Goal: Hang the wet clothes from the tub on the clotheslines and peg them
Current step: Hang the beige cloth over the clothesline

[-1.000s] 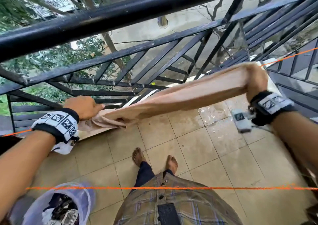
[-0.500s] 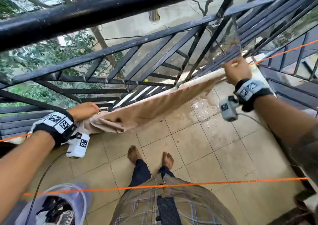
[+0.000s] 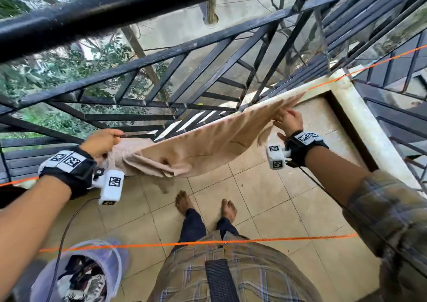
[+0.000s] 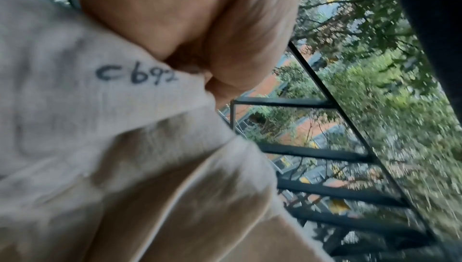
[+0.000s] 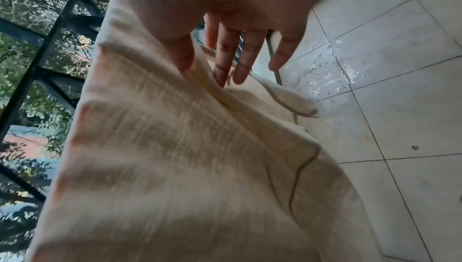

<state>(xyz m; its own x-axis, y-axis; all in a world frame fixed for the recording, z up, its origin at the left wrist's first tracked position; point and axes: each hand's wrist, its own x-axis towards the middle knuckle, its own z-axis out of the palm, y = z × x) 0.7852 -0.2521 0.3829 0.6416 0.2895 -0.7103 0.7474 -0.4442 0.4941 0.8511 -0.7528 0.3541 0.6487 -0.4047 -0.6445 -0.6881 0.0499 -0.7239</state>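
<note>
Head view, from the left: a tub [image 3: 111, 276] of dark and light clothes [image 3: 80, 281] stands on the tiled floor [image 3: 265, 200] at bottom left, beneath the near orange line [image 3: 277, 240]. Above it the left hand [image 3: 101, 142] grips the bunched end of a beige cloth [image 3: 203, 149], fingers curled round the fabric; in the left wrist view the hand [image 4: 200, 29] pinches an edge of the cloth [image 4: 125, 167] marked with handwritten characters. The cloth is draped along the far orange line [image 3: 369, 67], just inside the black railing [image 3: 208, 75], sagging in the middle. Two bare feet [image 3: 183, 201] stand below it. At the right end, the right hand [image 3: 287, 121] is spread, fingers straight, touching the cloth near its upper edge; the right wrist view shows these fingers [image 5: 225, 55] extended against the cloth [image 5: 175, 157], gripping nothing.
</note>
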